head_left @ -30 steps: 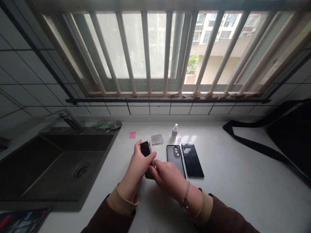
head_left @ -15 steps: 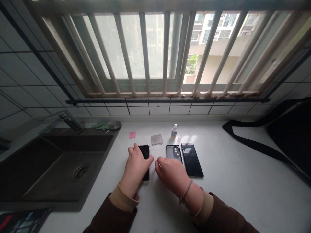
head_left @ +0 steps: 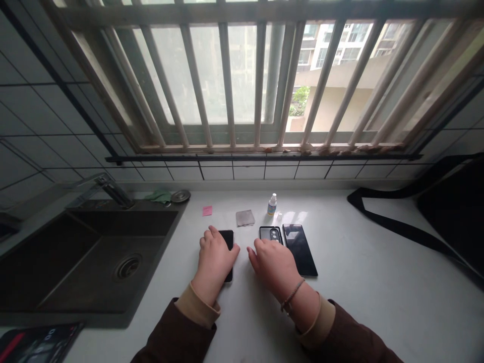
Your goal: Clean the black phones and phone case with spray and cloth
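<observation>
A black phone point(head_left: 229, 239) lies upright on the counter with its screen facing up. My left hand point(head_left: 214, 252) is closed over it, the thumb along its right edge and the fingers at its left side. Just to the right, my right hand point(head_left: 275, 262) has its fingers curled under, and whatever they may hold is hidden. That hand covers the lower part of a dark-rimmed phone case point(head_left: 266, 232) with a camera cutout. A larger dark phone point(head_left: 300, 249) rests beside the case, right of my right hand.
A small white spray bottle point(head_left: 271, 205), a folded grey cloth point(head_left: 245, 218) and a pink paper square point(head_left: 207, 210) lie behind my hands. At left is a dark sink point(head_left: 161, 272) with a faucet point(head_left: 115, 191). A black strap point(head_left: 401, 234) stretches across the right side.
My right hand has shifted slightly right, away from the left hand, and now covers more of the case. The left hand stays on the phone.
</observation>
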Motion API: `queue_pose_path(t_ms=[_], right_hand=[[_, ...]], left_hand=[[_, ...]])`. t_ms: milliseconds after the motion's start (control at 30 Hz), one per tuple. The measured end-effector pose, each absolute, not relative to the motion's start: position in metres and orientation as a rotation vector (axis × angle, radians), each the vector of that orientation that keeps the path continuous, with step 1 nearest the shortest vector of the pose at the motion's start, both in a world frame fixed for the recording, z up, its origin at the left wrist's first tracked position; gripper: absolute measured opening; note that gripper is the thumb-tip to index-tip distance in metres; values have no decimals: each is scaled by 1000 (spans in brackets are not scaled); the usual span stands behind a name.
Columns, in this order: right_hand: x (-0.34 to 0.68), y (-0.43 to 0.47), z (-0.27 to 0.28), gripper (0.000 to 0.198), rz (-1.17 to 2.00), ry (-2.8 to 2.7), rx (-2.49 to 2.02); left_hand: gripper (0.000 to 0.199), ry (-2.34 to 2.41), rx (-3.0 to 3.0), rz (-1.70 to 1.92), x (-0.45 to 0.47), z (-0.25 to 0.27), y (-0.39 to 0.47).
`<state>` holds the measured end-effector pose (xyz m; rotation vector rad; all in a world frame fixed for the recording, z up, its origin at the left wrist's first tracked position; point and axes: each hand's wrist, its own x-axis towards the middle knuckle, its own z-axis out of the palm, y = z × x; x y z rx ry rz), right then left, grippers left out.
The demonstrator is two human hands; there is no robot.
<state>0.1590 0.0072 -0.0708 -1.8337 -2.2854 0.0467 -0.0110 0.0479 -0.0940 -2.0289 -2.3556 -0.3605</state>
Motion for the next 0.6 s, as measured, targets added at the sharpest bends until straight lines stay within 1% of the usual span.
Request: queue_pose_path(t_ms=[167,300,400,500,600], right_hand=[[165,11,-68,33,-18,-2170,-1978],[166,10,-68,56,-16,-2033,-2163],[165,9,-73,68,-1,-2016,-2248],[164,7,-78,68,1,-2036,-2256],[162,5,-79,58,-3,-2038,-2230]], left_hand=[[91,-2374,-2027,-323,-11,-94,48],[92,-2379,-2040,-311,-11,-92,47],[88,-2393,-2028,-309,-9,-91,45],[84,-2390,-2017,-322,-7,-91,43],[86,-2386,-2031,-332,-6,-90,42]])
